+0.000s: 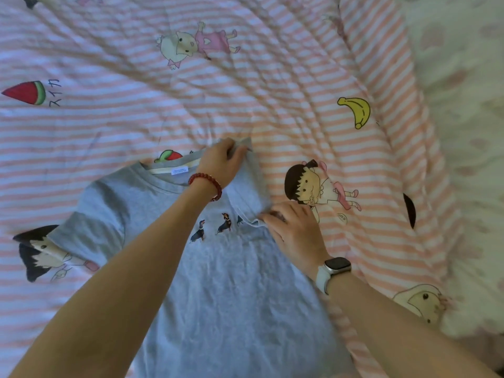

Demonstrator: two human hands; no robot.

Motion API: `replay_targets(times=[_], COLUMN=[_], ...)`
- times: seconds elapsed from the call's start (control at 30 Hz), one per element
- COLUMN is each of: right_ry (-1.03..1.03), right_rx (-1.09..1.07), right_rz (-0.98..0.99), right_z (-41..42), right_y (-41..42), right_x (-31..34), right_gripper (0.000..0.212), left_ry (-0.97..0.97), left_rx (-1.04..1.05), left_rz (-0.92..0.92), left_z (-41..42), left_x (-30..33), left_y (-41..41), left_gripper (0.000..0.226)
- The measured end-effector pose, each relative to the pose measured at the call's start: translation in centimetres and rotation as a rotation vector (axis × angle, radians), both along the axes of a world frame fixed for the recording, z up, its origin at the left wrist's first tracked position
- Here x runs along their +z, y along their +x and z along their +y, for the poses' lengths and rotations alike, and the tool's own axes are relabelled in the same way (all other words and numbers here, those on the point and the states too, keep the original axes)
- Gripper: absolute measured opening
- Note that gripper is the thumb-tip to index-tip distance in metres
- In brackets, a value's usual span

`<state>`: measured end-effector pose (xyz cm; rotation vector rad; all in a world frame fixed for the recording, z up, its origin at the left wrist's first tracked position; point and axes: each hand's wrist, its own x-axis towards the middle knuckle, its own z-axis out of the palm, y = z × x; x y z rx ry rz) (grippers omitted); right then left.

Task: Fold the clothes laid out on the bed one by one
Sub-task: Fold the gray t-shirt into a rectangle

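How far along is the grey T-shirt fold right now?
Early. Done: the grey T-shirt lies flat, front up, on the striped quilt. In hand: its right sleeve side is turned inward over the chest; the left hand grips the shoulder edge, and the right hand pinches the sleeve hem. Left: the other sleeve is spread out, and the body is unfolded. No other clothes show.

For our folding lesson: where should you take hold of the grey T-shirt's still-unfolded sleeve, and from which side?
Probably pinch the grey T-shirt at the hem of its spread-out sleeve, coming from the person's left. That sleeve lies flat and open on the striped quilt, its free edge pointing outward, while the other is already folded inward.
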<state>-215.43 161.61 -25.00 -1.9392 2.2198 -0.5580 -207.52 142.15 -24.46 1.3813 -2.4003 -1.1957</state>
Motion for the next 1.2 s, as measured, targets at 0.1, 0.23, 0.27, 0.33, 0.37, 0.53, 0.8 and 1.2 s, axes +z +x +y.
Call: replay_targets(times=[0.1,0.23,0.27,0.33,0.37,0.53,0.8,1.2], right_ry=[-0.046,-0.005,0.033,0.098,0.115,0.169,0.285,0.498], right_rx=[0.028,0.118,0.136,0.150,0.150,0.237,0.242,0.242], right_rz=[-0.041,-0.052,-0.040,-0.021,-0.019,0.003,0.023,0.033], right_z=[0.3,0.8,1.0,1.3,1.4,1.4,2.8,-0.5], right_y=[-0.4,-0.5,-0.4,-0.1,0.0,1.8,2.8,4.1], right_x=[0.0,-0.3,-0.4,-0.3,-0.2,-0.3,-0.6,-0.4], right_gripper=[0.012,0.013,0.014,0.021,0.026,0.042,0.041,0.061], left_ry=[0.091,0.153,0.143,0.107,0.081,0.011,0.129,-0.124], left_rx=[0.162,0.224,0.218,0.206,0.208,0.177,0.444,0.047], left_rz=[0.004,-0.236,-0.266,-0.268,-0.245,-0.143,-0.080,-0.351], left_z=[0.8,1.7,2.0,2.3,2.3,0.8,-1.2,-2.8], left_x=[-0.3,-1.8,-2.0,-2.1,-2.0,-1.1,-2.1,-1.2], left_y=[1.6,3.9,4.2,4.6,4.5,1.5,0.2,-1.9], left_gripper=[0.038,0.035,0.031,0.027,0.029,0.043,0.018,0.024])
